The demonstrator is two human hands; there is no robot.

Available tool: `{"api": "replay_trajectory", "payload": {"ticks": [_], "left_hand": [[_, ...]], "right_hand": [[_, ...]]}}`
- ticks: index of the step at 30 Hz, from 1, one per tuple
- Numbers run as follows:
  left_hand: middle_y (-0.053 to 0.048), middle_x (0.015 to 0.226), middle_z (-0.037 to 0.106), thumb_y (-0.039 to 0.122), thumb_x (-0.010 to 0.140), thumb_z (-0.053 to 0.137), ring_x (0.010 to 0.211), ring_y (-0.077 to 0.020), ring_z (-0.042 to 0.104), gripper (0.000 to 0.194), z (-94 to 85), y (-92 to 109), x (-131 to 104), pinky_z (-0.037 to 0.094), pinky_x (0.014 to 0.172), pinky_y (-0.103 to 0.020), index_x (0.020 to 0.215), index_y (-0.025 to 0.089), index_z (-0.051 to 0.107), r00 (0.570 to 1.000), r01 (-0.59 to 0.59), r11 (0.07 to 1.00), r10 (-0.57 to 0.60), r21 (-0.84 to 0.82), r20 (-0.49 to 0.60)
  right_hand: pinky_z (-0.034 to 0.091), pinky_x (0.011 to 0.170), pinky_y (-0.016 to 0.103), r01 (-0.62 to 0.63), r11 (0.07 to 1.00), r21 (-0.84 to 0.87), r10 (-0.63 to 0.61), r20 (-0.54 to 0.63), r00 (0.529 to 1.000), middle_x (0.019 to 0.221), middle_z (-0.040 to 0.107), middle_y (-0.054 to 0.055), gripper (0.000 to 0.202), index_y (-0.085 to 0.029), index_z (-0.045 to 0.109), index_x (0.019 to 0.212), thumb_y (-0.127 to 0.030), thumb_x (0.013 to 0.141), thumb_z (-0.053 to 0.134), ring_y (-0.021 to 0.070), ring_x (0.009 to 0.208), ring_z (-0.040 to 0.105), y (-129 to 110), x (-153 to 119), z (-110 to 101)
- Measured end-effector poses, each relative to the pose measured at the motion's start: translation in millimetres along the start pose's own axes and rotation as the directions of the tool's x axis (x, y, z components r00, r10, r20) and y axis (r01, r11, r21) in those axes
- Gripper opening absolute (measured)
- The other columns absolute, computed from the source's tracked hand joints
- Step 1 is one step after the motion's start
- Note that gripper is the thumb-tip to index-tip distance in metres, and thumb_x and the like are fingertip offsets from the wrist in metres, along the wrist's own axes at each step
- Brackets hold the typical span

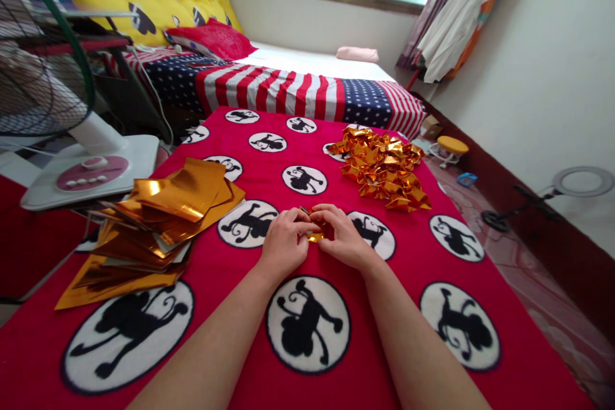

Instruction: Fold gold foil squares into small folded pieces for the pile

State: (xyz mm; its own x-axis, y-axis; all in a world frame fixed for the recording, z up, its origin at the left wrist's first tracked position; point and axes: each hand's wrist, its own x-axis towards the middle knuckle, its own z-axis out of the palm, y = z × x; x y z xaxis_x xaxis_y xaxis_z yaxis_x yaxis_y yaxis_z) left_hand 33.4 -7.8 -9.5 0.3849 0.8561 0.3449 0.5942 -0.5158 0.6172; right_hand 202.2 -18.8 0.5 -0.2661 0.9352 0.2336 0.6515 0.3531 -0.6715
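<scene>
Near the middle of the red cloth with monkey prints (307,256), my left hand (287,238) and my right hand (343,237) face each other with fingers curled. Between them they hold a small piece of gold foil paper (316,237), mostly hidden by the fingers. Flat gold foil sheets (187,192) lie in a loose, overlapping stack on the left of the cloth. Folded gold foil pieces (382,163) are heaped at the back right, beyond my right hand.
A fan (91,166) stands at the left edge. Behind the cloth is a bed with a flag-patterned cover (273,90). A yellow stool (452,145) and a ring light on a stand (582,180) are on the right.
</scene>
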Motion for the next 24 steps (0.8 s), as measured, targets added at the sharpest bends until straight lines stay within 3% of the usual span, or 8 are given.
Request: {"api": "replay_trajectory", "payload": {"ticks": [24], "left_hand": [[-0.002,0.096,0.065,0.007,0.075,0.056,0.092,-0.0193,0.056,0.036,1.1,-0.7,0.1,0.046,0.087,-0.036,0.093,0.031,0.076,1.000,-0.008,1.000,0.008,0.014,-0.007]], "right_hand": [[0.042,0.099,0.044,-0.002,1.000,0.009,0.002,-0.006,1.000,0.121,0.058,0.004,0.044,-0.025,0.063,0.103,-0.007,0.063,0.057,0.0239,0.110,0.053,-1.6,0.1,-1.6]]}}
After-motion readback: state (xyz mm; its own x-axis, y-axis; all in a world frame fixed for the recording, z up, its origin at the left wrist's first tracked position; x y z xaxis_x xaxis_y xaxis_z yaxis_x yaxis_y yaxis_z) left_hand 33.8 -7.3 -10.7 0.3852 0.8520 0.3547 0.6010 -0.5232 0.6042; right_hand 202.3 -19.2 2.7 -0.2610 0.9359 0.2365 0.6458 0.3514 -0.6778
